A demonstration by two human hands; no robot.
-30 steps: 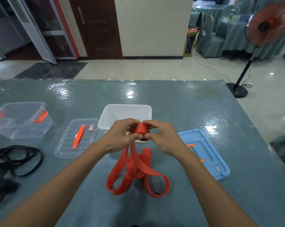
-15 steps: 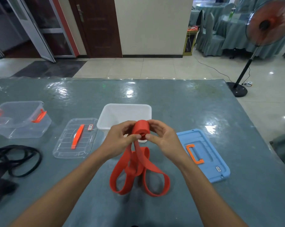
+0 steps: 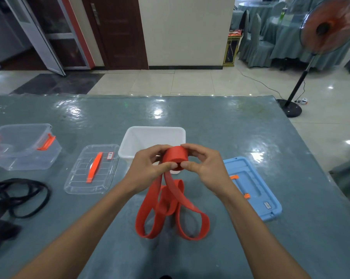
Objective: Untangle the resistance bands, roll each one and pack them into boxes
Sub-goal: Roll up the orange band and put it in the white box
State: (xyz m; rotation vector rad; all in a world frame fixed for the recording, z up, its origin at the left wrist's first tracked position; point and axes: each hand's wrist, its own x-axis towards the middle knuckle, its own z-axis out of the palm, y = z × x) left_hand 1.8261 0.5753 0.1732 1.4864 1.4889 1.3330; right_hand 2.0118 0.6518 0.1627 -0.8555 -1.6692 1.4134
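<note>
On the table (image 3: 230,127), just in front of the white box (image 3: 154,135), the red resistance band (image 3: 170,208) still trails its loose loops onto the surface, while its rolled end, fatter than half a second ago, sits pinched between your left hand (image 3: 148,168) and right hand (image 3: 202,168), both curled round it.

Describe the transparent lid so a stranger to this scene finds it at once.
On the grey-green table, look just left of the white box at the centre. The transparent lid lies flat there, with the clear box farther left. Unlike the blue lid on the right, it is see-through.
</note>
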